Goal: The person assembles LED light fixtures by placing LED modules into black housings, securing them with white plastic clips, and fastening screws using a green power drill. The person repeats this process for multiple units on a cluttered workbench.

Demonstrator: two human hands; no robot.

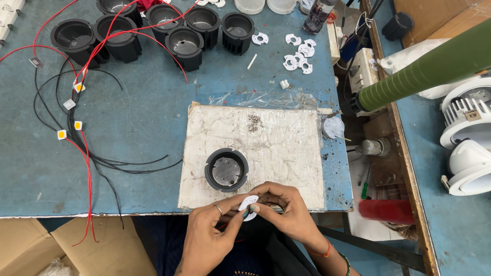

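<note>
Both hands meet just below the black round cup (226,170) that sits on the white mat (286,153). Left hand (207,232) pinches the small white ring piece (249,205) by its edge, with thumb and fingers closed on it. Right hand (286,209) has its fingers curled shut on the same white piece from the other side, and I cannot tell if it also holds something tiny. That white piece looks thin, light and stiff, like plastic, so it may snap if bent; the rim seems the best place to hold it, not the thin middle. The black cup is open on top, and inside I see only its flat grey floor. Above the black cup, on the mat, lies a little heap of screws (254,121). Far above and to the left of the cup stand more black cups (153,30) in a bunch, with red wires (87,168) running over them. Up and to the right of the cup lie more white ring pieces (299,55) on the blue table (133,128).
</note>
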